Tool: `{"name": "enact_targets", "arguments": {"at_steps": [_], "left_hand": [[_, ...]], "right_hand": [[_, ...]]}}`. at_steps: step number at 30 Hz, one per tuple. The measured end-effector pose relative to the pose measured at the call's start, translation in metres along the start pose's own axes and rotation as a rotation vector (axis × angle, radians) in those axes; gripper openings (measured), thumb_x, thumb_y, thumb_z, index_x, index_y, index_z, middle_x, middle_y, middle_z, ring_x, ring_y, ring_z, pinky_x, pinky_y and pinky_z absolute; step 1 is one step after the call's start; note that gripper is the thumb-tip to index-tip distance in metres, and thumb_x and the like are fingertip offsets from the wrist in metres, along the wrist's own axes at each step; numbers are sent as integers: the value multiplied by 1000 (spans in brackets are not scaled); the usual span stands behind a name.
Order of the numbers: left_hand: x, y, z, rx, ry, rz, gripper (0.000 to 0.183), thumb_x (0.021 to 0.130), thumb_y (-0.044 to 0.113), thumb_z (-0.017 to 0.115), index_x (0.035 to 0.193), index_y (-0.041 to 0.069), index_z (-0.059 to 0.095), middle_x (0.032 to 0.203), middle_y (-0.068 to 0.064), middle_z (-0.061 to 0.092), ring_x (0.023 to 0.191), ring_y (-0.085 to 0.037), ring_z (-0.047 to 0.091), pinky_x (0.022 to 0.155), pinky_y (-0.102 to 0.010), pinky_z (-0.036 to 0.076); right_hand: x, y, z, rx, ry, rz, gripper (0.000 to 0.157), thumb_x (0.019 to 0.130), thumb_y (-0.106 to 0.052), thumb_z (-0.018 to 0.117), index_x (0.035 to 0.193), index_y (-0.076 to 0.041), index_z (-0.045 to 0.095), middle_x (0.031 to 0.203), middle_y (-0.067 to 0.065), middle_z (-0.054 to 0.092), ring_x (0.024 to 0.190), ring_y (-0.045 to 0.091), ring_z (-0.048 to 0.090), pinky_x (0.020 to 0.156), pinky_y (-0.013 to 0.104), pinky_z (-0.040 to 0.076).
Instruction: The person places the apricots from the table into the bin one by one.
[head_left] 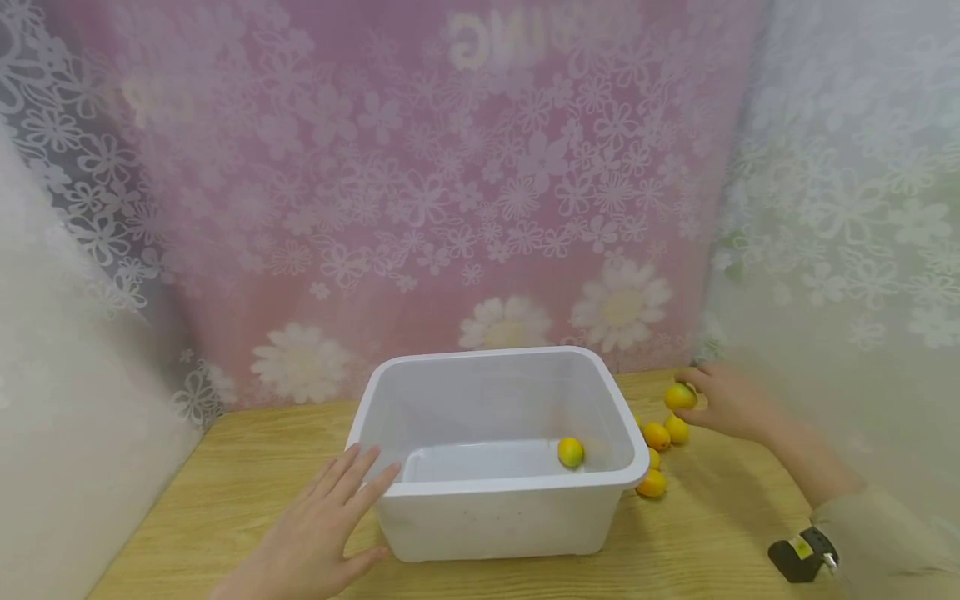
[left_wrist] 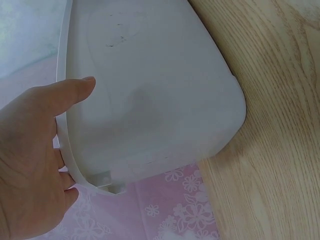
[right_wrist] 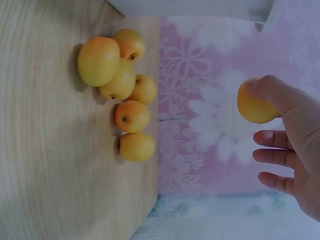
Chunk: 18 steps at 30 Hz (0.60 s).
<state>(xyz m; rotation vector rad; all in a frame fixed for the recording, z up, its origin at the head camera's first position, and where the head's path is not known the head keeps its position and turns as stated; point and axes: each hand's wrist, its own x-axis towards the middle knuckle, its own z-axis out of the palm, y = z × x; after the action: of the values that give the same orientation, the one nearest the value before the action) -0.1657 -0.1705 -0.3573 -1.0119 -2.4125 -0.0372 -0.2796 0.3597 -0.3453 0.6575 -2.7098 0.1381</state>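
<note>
A white rectangular plastic tub stands on the wooden table, with one yellow-green fruit lying inside at its right. At the tub's near left corner is my left hand, its fingers spread over the rim. The left wrist view has the thumb outside the wall and the other fingers beyond the rim. Right of the tub, my right hand pinches a small round yellow-orange fruit between thumb and a finger, above the table. Its other fingers point out, holding nothing.
Several loose yellow-orange fruits cluster on the table beside the tub's right wall. Flower-printed pink cloth hangs behind, and pale sheets flank both sides. A black strap device is on the right wrist.
</note>
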Motion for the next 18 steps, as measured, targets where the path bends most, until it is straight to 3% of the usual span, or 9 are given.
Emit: {"name": "enact_targets", "arguments": {"at_steps": [5, 13, 18], "left_hand": [[0, 0, -1, -2, -1, -1, 86, 71, 45, 74, 142, 13, 38, 141, -18, 39, 125, -38, 39, 109, -21, -8], [-1, -1, -2, -6, -5, -3, 78, 79, 53, 64, 141, 12, 39, 141, -18, 40, 126, -37, 39, 109, -21, -7], [-1, -1, -3, -5, -2, 3, 77, 81, 55, 62, 140, 11, 40, 140, -18, 41, 125, -38, 40, 109, -20, -7]], "right_hand": [[8, -1, -8, 6, -4, -9, 42, 75, -28, 74, 104, -1, 61, 91, 10, 59, 75, 24, 56, 61, 41, 48], [19, -3, -19, -16, 10, -44, 37, 75, -30, 75, 100, -7, 62, 84, 0, 57, 69, 16, 51, 57, 35, 46], [28, -8, -28, -8, 15, -62, 36, 76, -29, 75, 101, -6, 62, 87, 3, 56, 70, 18, 51, 58, 36, 46]]}}
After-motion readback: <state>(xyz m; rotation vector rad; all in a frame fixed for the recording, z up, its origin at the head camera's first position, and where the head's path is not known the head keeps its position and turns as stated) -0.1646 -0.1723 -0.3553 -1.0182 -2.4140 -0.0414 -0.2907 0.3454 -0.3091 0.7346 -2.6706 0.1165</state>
